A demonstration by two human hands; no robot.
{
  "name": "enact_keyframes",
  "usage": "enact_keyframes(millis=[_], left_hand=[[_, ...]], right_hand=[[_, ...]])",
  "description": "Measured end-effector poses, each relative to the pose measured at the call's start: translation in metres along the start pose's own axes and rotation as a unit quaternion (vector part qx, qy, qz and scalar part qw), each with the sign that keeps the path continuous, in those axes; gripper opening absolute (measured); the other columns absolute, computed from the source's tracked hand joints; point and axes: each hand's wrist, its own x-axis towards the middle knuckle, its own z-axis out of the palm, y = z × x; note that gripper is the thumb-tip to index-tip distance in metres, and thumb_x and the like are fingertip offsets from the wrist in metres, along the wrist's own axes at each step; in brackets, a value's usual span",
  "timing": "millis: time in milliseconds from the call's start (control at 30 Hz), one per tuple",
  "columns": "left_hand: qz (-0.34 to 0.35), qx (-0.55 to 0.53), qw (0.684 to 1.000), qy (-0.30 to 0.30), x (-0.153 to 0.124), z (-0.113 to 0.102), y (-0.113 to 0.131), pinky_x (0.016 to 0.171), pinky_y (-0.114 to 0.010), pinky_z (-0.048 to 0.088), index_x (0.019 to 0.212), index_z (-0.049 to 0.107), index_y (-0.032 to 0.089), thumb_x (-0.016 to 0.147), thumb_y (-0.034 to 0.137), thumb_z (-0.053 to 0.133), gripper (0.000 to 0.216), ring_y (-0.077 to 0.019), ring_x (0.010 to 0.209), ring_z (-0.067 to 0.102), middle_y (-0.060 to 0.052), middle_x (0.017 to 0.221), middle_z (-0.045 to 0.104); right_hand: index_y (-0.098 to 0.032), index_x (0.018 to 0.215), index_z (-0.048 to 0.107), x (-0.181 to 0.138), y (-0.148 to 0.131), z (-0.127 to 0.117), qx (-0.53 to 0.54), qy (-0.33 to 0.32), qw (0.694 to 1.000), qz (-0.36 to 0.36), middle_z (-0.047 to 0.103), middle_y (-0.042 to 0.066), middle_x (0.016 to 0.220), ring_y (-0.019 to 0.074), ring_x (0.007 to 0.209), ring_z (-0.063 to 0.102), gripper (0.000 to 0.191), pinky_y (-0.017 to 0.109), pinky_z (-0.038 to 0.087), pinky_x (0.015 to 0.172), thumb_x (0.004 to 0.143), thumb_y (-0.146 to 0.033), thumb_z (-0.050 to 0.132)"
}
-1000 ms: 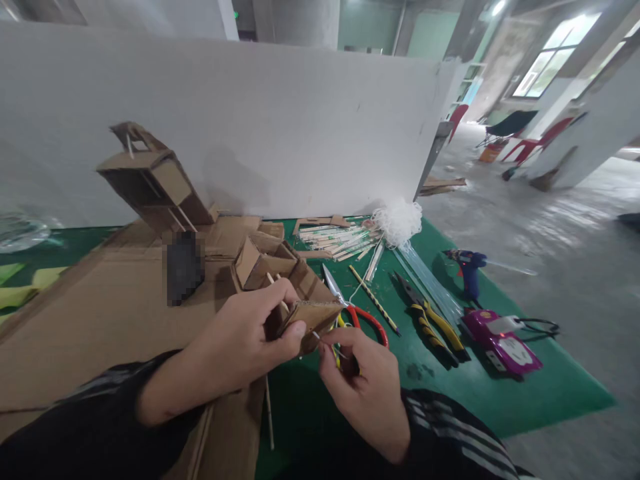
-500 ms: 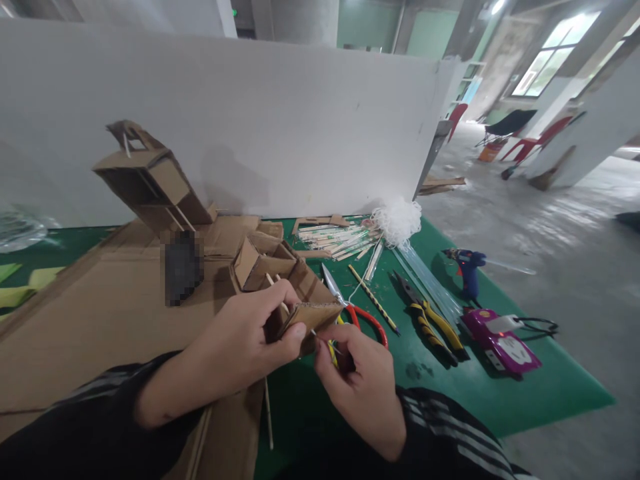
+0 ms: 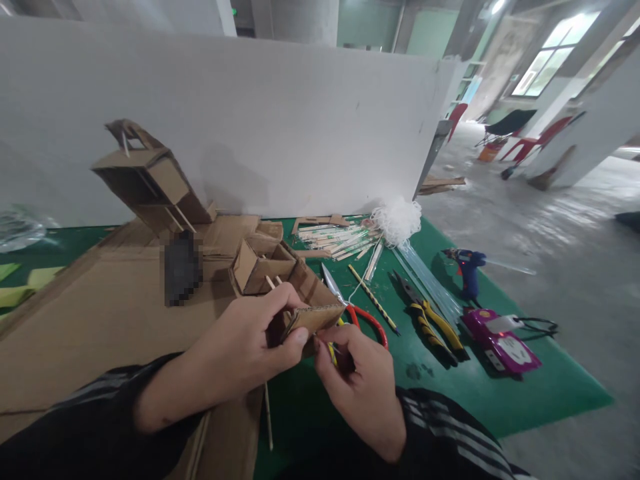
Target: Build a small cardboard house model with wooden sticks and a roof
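My left hand point(image 3: 250, 337) is closed around the near end of a small open cardboard box point(image 3: 317, 319), thumb on the outside and fingers inside. The box has inner dividers, and thin wooden sticks point(image 3: 271, 283) poke up beside my left fingers. My right hand point(image 3: 357, 377) is at the box's near right corner, its thumb and index finger pinched together. What lies between those fingertips is too small and hidden to make out. Just behind that hand lie red-handled scissors point(image 3: 373, 325), partly covered by the box.
A taller cardboard piece point(image 3: 163, 177) leans at the back left over flat cardboard point(image 3: 115, 313). Right on the green mat are a patterned pencil point(image 3: 374, 300), pliers point(image 3: 435, 323), a glue gun point(image 3: 469, 270), a purple power strip point(image 3: 500, 343), loose sticks point(image 3: 337, 239) and white string point(image 3: 397, 220).
The small white tip at the box's near panel, visible earlier beside my right fingertips, is now hidden. The box has shifted very slightly; both hands stay nearly in place.
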Motion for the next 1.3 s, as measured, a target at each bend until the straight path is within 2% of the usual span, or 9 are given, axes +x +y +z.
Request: enact_keyframes(millis=[167, 600, 767, 867, 1000, 1067, 1133, 1200, 1300], left_hand=[[0.007, 0.003, 1.0, 0.007, 0.0, 0.002, -0.003, 0.048, -0.021, 0.033, 0.085, 0.051, 0.023, 0.082, 0.033, 0.053, 0.011, -0.0091, 0.05, 0.048, 0.01, 0.059, 0.053], [0.0, 0.003, 1.0, 0.003, 0.0, 0.001, 0.001, 0.052, -0.022, 0.035, 0.086, 0.05, 0.022, 0.084, 0.036, 0.051, 0.015, -0.0105, 0.055, 0.049, 0.007, 0.064, 0.054], [0.002, 0.003, 1.0, 0.01, -0.002, 0.0, 0.001, 0.05, -0.022, 0.033, 0.085, 0.049, 0.022, 0.084, 0.036, 0.052, 0.014, -0.0099, 0.051, 0.047, 0.009, 0.06, 0.051], [-0.004, 0.001, 1.0, 0.015, -0.002, -0.001, 0.001, 0.05, -0.022, 0.033, 0.085, 0.049, 0.022, 0.083, 0.035, 0.052, 0.013, -0.0102, 0.051, 0.049, 0.009, 0.06, 0.053], [0.0, 0.013, 0.999, 0.031, -0.001, 0.0, 0.001, 0.05, -0.023, 0.033, 0.084, 0.048, 0.022, 0.084, 0.035, 0.051, 0.014, -0.0104, 0.051, 0.048, 0.009, 0.06, 0.052], [0.0, 0.017, 0.999, 0.035, 0.0, 0.0, 0.002, 0.051, -0.023, 0.034, 0.083, 0.047, 0.022, 0.084, 0.036, 0.051, 0.014, -0.0106, 0.052, 0.048, 0.009, 0.061, 0.052], [-0.005, 0.018, 0.999, 0.033, -0.001, 0.0, 0.003, 0.052, -0.023, 0.035, 0.084, 0.047, 0.023, 0.084, 0.037, 0.05, 0.014, -0.0109, 0.053, 0.048, 0.008, 0.062, 0.052], [-0.009, 0.021, 0.999, 0.031, -0.001, -0.002, 0.003, 0.051, -0.024, 0.034, 0.083, 0.046, 0.023, 0.084, 0.036, 0.049, 0.014, -0.0109, 0.052, 0.048, 0.009, 0.061, 0.051], [-0.017, 0.021, 0.999, 0.025, 0.0, -0.003, 0.004, 0.049, -0.024, 0.033, 0.082, 0.046, 0.023, 0.083, 0.037, 0.049, 0.015, -0.0108, 0.05, 0.046, 0.009, 0.058, 0.049]], right_hand=[[-0.018, 0.083, 0.065, -0.002, 0.002, 0.001, -0.013, 0.014, 1.0, -0.017, 0.046, -0.008, 0.052, 0.008, 0.042, 0.04, 0.007, 0.021, 0.032, 0.044, 0.089, -0.019, 0.062], [-0.018, 0.083, 0.064, -0.005, 0.006, 0.004, -0.025, 0.023, 0.998, -0.05, 0.057, -0.005, 0.059, 0.0086, 0.046, 0.046, 0.008, 0.021, 0.039, 0.049, 0.09, -0.017, 0.06], [-0.02, 0.093, 0.063, -0.003, 0.005, 0.002, -0.005, -0.013, 1.0, -0.022, 0.067, -0.001, 0.074, 0.0123, 0.061, 0.06, 0.003, 0.023, 0.047, 0.059, 0.09, -0.019, 0.061], [-0.021, 0.104, 0.059, -0.005, 0.004, -0.003, -0.006, -0.017, 0.999, -0.033, 0.069, 0.001, 0.088, 0.0153, 0.072, 0.063, 0.018, 0.025, 0.05, 0.064, 0.087, -0.021, 0.065], [-0.022, 0.128, 0.05, -0.011, 0.007, -0.019, -0.002, -0.018, 1.0, -0.014, 0.062, 0.007, 0.111, 0.0126, 0.063, 0.055, 0.048, 0.027, 0.049, 0.059, 0.084, -0.026, 0.068], [-0.023, 0.131, 0.048, -0.008, 0.013, -0.032, 0.003, -0.026, 1.0, 0.007, 0.059, 0.008, 0.115, 0.0112, 0.06, 0.052, 0.048, 0.027, 0.048, 0.058, 0.087, -0.029, 0.065], [-0.022, 0.121, 0.055, 0.002, 0.023, -0.045, -0.043, -0.037, 0.998, 0.023, 0.061, 0.004, 0.103, 0.0113, 0.06, 0.053, 0.03, 0.027, 0.046, 0.058, 0.092, -0.03, 0.058], [-0.022, 0.108, 0.06, 0.015, 0.037, -0.057, -0.159, -0.07, 0.984, 0.046, 0.063, 0.003, 0.096, 0.0131, 0.063, 0.058, 0.016, 0.028, 0.045, 0.061, 0.097, -0.03, 0.052], [-0.02, 0.111, 0.06, 0.035, 0.061, -0.065, -0.355, -0.182, 0.914, 0.074, 0.066, 0.006, 0.108, 0.0197, 0.083, 0.068, 0.019, 0.03, 0.044, 0.065, 0.099, -0.03, 0.048]])
